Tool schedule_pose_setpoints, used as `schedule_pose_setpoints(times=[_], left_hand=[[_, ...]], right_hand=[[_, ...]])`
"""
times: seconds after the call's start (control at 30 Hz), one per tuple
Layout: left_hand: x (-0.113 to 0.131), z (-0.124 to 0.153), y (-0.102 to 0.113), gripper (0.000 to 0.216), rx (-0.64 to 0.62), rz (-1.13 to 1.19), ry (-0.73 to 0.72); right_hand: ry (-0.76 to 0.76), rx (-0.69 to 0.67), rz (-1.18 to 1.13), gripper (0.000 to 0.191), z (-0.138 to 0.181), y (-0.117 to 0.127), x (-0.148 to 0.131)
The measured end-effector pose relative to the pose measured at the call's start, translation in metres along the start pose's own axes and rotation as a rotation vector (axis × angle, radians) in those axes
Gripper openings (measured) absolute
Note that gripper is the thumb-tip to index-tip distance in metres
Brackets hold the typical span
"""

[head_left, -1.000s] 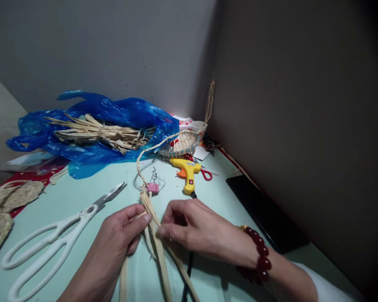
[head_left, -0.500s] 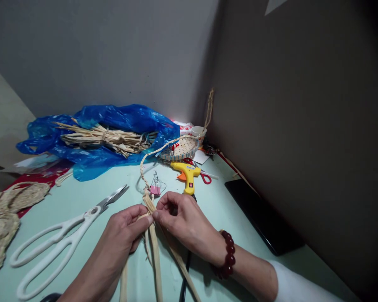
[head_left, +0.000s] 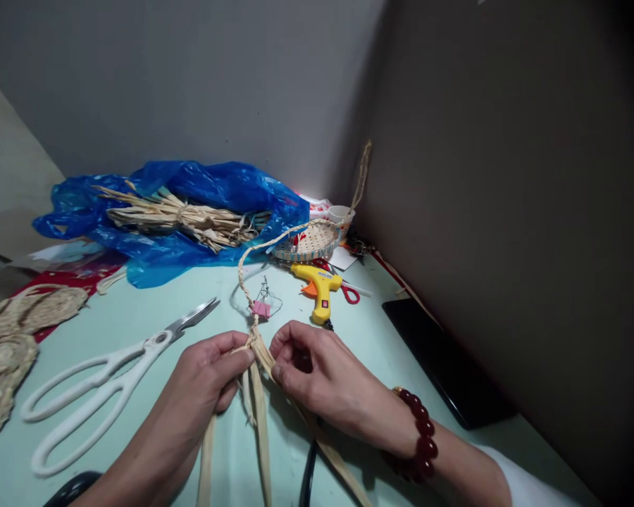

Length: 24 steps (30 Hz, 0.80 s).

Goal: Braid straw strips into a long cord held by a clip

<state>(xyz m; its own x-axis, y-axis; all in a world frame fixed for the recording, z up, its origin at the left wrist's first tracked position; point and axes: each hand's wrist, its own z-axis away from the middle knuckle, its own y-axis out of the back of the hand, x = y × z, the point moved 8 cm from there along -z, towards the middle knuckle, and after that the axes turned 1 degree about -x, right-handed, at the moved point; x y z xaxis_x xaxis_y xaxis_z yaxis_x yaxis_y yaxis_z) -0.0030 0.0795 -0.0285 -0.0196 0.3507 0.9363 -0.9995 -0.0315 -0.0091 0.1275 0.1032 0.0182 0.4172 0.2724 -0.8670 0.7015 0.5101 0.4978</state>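
A pale plant-fibre braid [head_left: 243, 271] runs from the back of the table down to between my hands, where it splits into loose flat strands [head_left: 263, 436]. My left hand [head_left: 211, 377] pinches the braid's working end and a strand between thumb and fingers. My right hand [head_left: 317, 370], with dark red beads at the wrist, grips another strand drawn out to the right. Just beyond my fingers, a pink binder clip [head_left: 261, 310] sits at the braid.
White-handled scissors [head_left: 121, 373] lie left, near woven fibre soles [head_left: 5, 380]. Behind are a blue plastic bag [head_left: 216, 176] with a bundle of dried strands [head_left: 184, 217], a round basket [head_left: 311, 243] and a yellow glue gun [head_left: 320, 285]. A black flat device [head_left: 446, 362] lies right.
My right hand has moved a little right, drawing its strand away from my left hand. My left hand keeps its pinch near the braid's end. The view has shifted slightly.
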Motion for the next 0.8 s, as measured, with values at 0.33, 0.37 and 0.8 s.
schedule_pose_setpoints(times=[0.33,0.37,0.8], left_hand=[[-0.0013,0.0007,-0.0059,0.020,-0.011,-0.028,-0.010],[-0.0017,0.0004,-0.0052,0.018,-0.012,-0.030,-0.011],[0.0029,0.0018,-0.0060,0.024,0.007,-0.033,-0.020]], right_hand=[[0.032,0.014,0.195,0.008,0.0041,-0.0043,-0.0029],[0.041,0.008,0.171,0.009,0.0039,-0.0048,-0.0038],[0.012,0.168,-0.057,0.018,0.0001,-0.0017,0.0017]])
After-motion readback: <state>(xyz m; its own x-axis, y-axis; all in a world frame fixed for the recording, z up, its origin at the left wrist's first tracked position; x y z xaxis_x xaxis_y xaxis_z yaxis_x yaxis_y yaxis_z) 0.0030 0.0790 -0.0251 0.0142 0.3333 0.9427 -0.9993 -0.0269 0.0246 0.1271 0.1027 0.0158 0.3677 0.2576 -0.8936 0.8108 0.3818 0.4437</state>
